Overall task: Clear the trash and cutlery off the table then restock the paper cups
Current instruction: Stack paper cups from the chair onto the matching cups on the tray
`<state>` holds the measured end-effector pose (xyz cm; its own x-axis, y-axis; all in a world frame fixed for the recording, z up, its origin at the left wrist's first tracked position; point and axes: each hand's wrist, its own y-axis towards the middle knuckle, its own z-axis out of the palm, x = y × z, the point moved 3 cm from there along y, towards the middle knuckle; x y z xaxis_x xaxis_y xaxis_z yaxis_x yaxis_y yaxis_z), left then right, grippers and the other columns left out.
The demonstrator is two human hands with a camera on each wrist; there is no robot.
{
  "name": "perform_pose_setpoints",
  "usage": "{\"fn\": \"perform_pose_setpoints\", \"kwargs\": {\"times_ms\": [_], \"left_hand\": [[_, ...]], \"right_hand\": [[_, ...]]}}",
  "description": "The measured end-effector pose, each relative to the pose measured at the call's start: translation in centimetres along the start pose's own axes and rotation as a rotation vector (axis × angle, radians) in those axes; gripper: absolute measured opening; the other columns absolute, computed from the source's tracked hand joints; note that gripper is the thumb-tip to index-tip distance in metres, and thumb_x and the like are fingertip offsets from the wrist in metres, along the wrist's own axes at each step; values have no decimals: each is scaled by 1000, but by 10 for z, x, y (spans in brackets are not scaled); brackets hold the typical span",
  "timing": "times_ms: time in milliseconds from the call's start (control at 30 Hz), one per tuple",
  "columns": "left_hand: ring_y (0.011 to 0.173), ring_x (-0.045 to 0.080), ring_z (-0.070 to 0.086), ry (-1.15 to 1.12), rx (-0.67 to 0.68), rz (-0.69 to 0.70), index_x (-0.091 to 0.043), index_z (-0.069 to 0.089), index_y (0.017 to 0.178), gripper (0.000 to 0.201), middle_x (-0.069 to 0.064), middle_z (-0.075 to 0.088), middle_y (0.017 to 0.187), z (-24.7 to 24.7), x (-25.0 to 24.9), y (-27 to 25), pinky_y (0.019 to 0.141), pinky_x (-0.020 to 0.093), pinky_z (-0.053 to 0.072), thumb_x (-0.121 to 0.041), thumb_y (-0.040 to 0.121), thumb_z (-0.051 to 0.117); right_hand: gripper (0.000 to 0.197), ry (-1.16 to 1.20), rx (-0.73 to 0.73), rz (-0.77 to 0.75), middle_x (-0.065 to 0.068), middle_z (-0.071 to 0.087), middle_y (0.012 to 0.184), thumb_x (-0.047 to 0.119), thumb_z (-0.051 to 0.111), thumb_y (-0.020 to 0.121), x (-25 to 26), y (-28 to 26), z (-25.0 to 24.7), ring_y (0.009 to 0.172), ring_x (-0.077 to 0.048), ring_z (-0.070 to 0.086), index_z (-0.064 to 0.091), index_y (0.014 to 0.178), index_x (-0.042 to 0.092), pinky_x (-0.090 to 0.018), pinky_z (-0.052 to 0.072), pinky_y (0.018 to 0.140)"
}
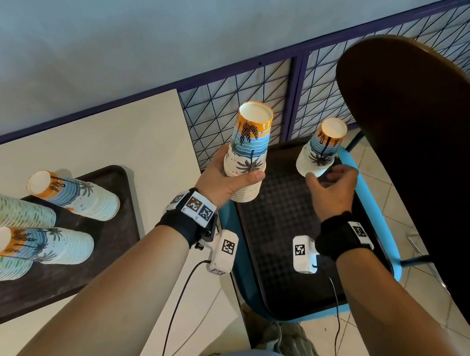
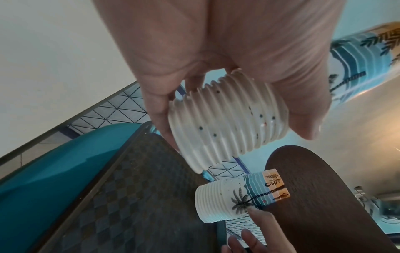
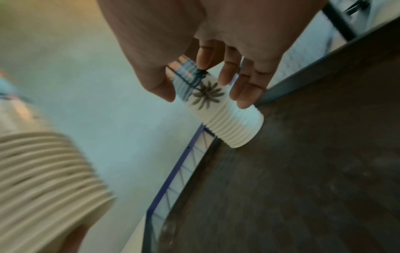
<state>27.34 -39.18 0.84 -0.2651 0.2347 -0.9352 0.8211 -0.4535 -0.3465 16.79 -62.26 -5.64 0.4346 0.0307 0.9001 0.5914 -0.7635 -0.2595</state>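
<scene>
A: Far left, on the table [image 1: 145, 135]: a dark tray [image 1: 62, 276] is seen, carrying stacks of paper cups [image 1: 82, 196] set upside down (palm print on two, a green print on the others at the frame edge).

B: Noted. And the left hand [image 1: 228, 181]?

A: A tall cup stack [image 1: 249, 149] is gripped by it, thumb and fingers [image 2: 160, 119] curled round the ribbed rims, the stack held tilted in the air above the gap between the table and a blue chair [image 1: 376, 207].

B: On the chair?

A: A second dark tray [image 1: 279, 231] is laid on the seat. A shorter cup stack [image 1: 320, 149] stands upside down at its far right corner, leaning slightly.

B: The right hand [image 1: 334, 186]?

A: Fingers [image 3: 225, 75] are loosely spread about the shorter stack; the thumb and fingertips are placed at its sides, but a firm hold cannot be told (wrist view blurred).

B: Furthest right?

A: A dark brown chair back [image 1: 432, 153] is recorded, with a wire-mesh panel [image 1: 247, 99] behind.
</scene>
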Motion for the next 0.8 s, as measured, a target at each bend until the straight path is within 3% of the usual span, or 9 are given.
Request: {"fn": "perform_pose_setpoints", "kwargs": {"times_ms": [133,233,400,600,733,800], "left_hand": [[124,25,67,-8,0,2,-26,56,139,86,0,73,131,2,1,-2,110,60,49,-42,62,93],[124,24,67,-15,5,-3,-24,56,140,88,1,72,132,5,1,-5,110,58,50,-41,62,92],[125,23,67,-18,11,-5,-25,55,141,88,0,72,133,6,2,-8,111,58,49,-42,63,92],[123,22,68,-45,-7,-18,-37,57,129,77,-2,73,130,3,3,-12,111,54,50,-41,59,91],[126,24,66,-45,-14,-17,-41,59,129,76,-3,73,131,2,5,-14,112,59,48,-44,61,92],[127,24,66,-54,-33,-25,-45,59,127,76,-4,73,132,0,6,-15,113,59,47,-46,60,93]], "right_hand": [[95,-67,43,53,-7,42,142,39,86,74,-3,31,2,128,-25,51,27,148,33,-39,47,105],[98,-143,99,4,-8,38,152,35,85,77,4,48,8,139,-26,42,24,154,29,-38,36,113],[91,-218,172,-55,-4,47,150,38,83,78,9,60,19,140,-27,46,31,152,23,-46,37,117],[70,-281,193,-116,-6,54,144,29,78,85,13,61,21,135,-29,51,39,143,18,-43,40,114],[82,-342,182,-136,-11,45,138,37,79,76,12,56,22,119,-26,53,37,145,25,-39,43,105],[89,-363,189,-101,-13,39,140,42,77,72,9,53,23,119,-29,52,32,148,30,-44,43,109]]}}
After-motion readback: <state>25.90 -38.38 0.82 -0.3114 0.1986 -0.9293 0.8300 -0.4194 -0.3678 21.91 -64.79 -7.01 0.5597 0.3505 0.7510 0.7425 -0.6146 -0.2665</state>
